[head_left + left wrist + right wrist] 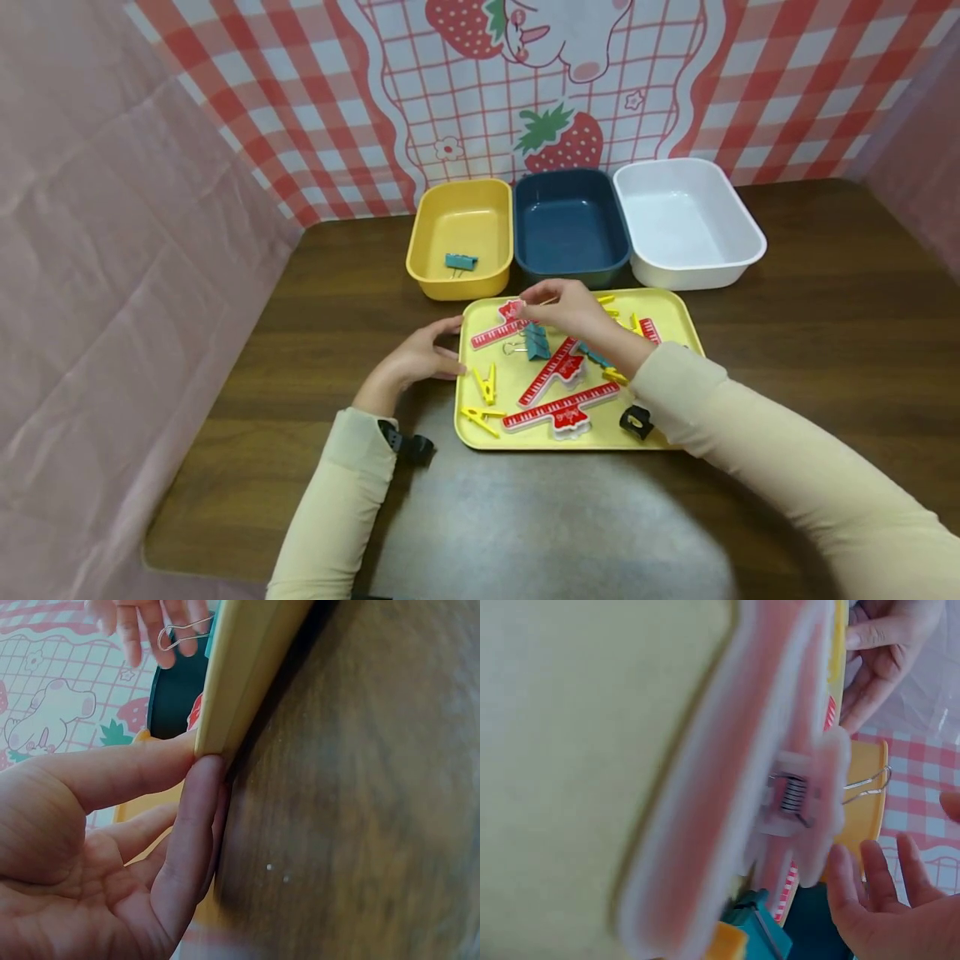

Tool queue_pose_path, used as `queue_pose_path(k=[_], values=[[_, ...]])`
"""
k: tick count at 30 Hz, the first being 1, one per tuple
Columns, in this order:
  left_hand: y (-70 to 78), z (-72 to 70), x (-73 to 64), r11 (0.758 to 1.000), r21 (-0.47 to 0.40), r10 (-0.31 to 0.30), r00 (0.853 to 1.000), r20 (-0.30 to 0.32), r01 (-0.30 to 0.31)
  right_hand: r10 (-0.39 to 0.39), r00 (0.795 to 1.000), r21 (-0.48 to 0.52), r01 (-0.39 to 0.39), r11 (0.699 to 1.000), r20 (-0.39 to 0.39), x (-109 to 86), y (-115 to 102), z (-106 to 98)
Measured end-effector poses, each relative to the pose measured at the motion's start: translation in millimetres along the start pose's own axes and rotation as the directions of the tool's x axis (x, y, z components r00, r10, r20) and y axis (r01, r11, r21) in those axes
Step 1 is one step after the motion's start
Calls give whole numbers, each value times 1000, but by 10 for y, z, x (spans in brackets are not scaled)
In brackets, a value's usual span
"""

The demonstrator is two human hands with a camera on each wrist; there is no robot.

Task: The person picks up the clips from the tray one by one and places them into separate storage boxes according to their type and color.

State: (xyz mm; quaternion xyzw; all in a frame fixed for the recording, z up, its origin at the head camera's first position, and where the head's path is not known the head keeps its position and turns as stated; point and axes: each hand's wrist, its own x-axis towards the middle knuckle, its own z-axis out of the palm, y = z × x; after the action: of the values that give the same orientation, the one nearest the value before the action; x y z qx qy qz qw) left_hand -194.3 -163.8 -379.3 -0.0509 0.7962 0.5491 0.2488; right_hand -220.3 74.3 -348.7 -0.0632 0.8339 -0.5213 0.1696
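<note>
Tray (675, 321), pale yellow, lies flat on brown wooden table (247, 442), clips scattered over it. Left hand (416, 357) at its left edge: thumb and fingers closed about the rim, thumb on top, a finger against the outer wall; grip narrow, only the tray in it.

Right hand (573, 312) above the tray's far side. Right-wrist view shows its fingers parted and loosely extended, nothing held. Nearest to it: teal binder clip (537, 342) on the tray, wire handle pointing left, and upper-left red clip (495, 334) with keyboard pattern, partly under the fingertips from overhead.

Other contents: middle red clip (553, 375), slanted; lower red clip (564, 410) near the close edge; another red clip (650, 331) toward the right, partly hidden by the forearm. Two yellow pegs (486, 387) at left, more pegs at right. A second teal piece (592, 356) beside the middle red clip, too covered to identify. Right-wrist view: red clip large and blurred, coil spring visible.

Beyond the tray, three bins side by side: yellow bin (459, 288) with one teal binder clip inside (461, 262), navy bin (572, 233), white bin (686, 233). Checked strawberry cloth (558, 142) behind.
</note>
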Motion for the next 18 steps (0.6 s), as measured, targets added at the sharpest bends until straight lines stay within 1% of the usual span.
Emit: queue_pose_path(k=[4,8,13,18], values=[[1,3,-6,1000,-3,4,1000,6,-4,26,997,-110,-17,994,75,-45,45,18],[3,4,-11,1000,1,4,1000,7,-4,28,990,-160,-5,987,136,-49,113,27],[-1,-4,-5,1000,9,9,1000,9,-9,35,988,-172,-8,985,153,-18,146,31],[-3,-5,-6,1000,13,7,1000,8,-7,-32,986,-220,69,973,165,23,143,50]])
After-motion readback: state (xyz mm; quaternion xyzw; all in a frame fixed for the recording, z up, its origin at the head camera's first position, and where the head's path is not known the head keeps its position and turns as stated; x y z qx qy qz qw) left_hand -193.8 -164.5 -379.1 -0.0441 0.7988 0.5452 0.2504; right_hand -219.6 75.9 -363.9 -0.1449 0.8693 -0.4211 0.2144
